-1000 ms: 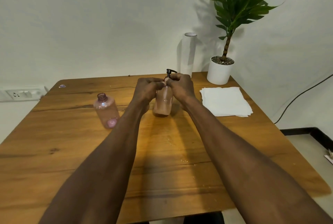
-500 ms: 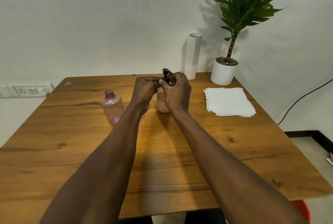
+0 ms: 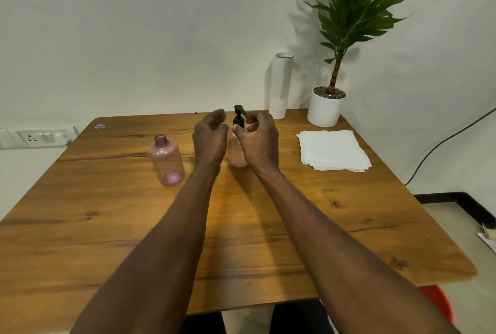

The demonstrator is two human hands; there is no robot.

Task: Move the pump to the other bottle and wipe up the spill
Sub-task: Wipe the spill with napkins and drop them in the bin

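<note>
A bottle of pinkish liquid (image 3: 236,155) stands upright at the middle back of the wooden table (image 3: 107,226), with a black pump (image 3: 239,114) on its neck. My right hand (image 3: 259,139) is at the pump's collar, thumb and curled fingers pinching it. My left hand (image 3: 210,133) hovers just left of the bottle, its fingers loosely curled around nothing. An empty pink bottle (image 3: 167,160) with no cap stands further left. Faint small droplets (image 3: 270,229) lie on the table between my forearms.
A stack of white paper napkins (image 3: 334,149) lies at the right. Behind it stand a potted plant (image 3: 326,108) and a white roll (image 3: 280,86) by the wall. A wall socket (image 3: 35,137) is at the left, a red stool (image 3: 440,304) under the table's right corner.
Both hands were wrapped close over the bottle's neck and pump. My left hand has come off to the left and the whole pump head now shows between my hands.
</note>
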